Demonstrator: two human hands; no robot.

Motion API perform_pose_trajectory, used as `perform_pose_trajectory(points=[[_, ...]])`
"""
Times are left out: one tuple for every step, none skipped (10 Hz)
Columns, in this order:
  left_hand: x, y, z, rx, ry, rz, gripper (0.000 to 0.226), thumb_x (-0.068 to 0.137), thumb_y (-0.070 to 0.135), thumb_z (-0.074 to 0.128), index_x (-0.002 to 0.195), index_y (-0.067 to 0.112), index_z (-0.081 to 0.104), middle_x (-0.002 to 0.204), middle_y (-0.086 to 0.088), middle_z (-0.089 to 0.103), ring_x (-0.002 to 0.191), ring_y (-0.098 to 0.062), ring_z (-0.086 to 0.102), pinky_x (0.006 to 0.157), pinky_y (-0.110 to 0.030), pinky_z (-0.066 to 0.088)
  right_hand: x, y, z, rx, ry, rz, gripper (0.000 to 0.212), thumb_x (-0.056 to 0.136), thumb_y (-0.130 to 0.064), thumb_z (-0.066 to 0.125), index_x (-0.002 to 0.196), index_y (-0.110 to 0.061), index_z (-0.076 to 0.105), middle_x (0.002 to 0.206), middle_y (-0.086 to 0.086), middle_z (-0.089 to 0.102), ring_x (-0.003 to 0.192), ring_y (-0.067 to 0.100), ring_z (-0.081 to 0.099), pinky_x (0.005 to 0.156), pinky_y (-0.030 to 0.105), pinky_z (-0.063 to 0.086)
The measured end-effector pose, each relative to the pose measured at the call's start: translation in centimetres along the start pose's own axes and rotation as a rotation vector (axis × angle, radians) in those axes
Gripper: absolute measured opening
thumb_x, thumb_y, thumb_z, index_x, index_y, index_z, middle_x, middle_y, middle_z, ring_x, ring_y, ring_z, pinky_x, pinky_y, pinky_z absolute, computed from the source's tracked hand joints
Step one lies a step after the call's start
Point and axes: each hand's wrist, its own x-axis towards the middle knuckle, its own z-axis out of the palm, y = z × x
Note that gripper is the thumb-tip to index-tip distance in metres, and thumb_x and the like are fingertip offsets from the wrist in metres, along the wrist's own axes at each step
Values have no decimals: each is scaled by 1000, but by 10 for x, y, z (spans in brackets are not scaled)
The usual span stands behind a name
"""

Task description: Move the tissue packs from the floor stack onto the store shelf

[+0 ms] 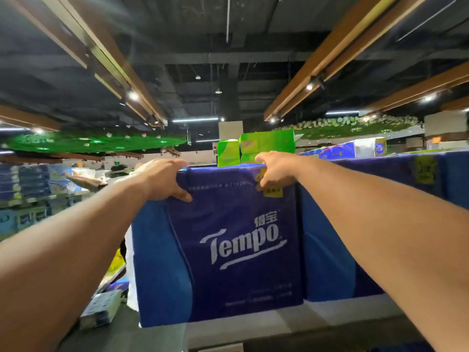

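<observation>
Inspection, largest item first. The store shelf (pixel 355 312) runs across the lower right of my head view as a pale ledge. On it, to the right, stands a row of blue tissue packs (pixel 375 224), already placed, their tops level with one another. Behind them I see green packs (pixel 266 143) and further stock, too blurred to identify.

The item in hand is 1 large blue Tempo pack (pixel 223 245), upright, logo facing me. It sits at the left end of the row, just beside the neighbouring pack. Its base appears to rest on or overhang the shelf's front edge; I cannot tell which.

Left hand (pixel 162 179): grip closed over the pack's upper left corner, thumb on the front face, fingers over the top. Right hand (pixel 275 171): grip pinching the top edge near the upper right corner, by a yellow label (pixel 272 191).

Progress, in my judgement: several packs shelved, this 1 nearly seated and needing a push back into line. The floor stack is out of view, so the remainder cannot be counted.
</observation>
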Motion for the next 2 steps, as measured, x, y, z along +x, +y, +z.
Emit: perform_pose_trajectory(points=[[-5, 8, -5, 116, 8, -116, 104, 60, 70, 82, 148, 36, 38, 143, 3, 57, 131, -27, 51, 108, -47, 31, -7, 7, 2, 16, 74, -34, 81, 85, -45, 74, 153, -27, 34, 155, 4, 42, 142, 28, 39, 116, 45, 31], [-26, 33, -5, 187, 216, -206, 104, 57, 66, 86, 144, 32, 39, 144, -4, 48, 132, -34, 40, 106, -56, 29, -24, 6, 17, -103, 295, -86, 73, 91, -43, 64, 154, -28, 31, 156, 8, 36, 149, 29, 22, 122, 56, 7]])
